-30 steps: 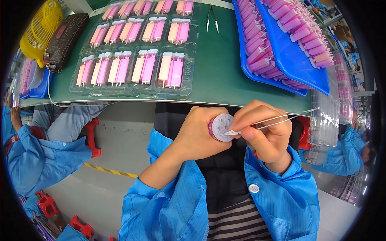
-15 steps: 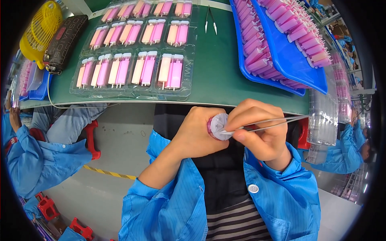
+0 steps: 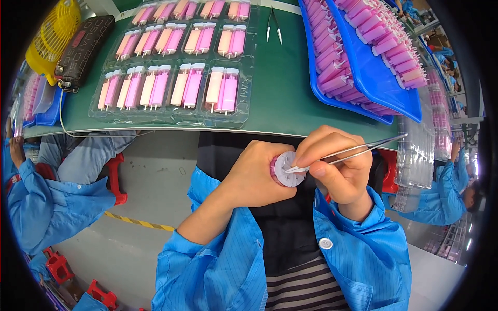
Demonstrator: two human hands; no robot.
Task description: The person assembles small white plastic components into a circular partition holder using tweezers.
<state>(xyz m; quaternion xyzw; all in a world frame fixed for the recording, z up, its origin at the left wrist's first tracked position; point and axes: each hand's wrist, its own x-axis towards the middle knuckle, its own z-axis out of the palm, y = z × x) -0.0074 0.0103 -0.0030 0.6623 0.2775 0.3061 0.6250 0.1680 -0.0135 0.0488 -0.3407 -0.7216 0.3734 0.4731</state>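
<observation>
My left hand (image 3: 254,179) is closed around a round pink piece with a pale ribbed end (image 3: 287,175), held in front of my body just below the table edge. That end points toward my right hand, while the rest of the piece is hidden in my fist. Pinched in the fingers of my right hand (image 3: 340,168) is a pair of metal tweezers (image 3: 374,145). Their tips rest at the middle of the pale end, and their back end slants up to the right.
A clear blister tray (image 3: 171,118) of paired cream and pink tubes lies on the green table (image 3: 280,103). Another pair of tweezers (image 3: 270,28) lies beyond. Blue trays (image 3: 384,98) of pink parts stand right; a yellow basket (image 3: 49,41) and dark pouch (image 3: 85,52) left. A co-worker (image 3: 57,202) sits left.
The back end of the tweezers has risen, so they slant more steeply. The pale end has shifted slightly and its face shows a little differently. Both hands keep their holds.
</observation>
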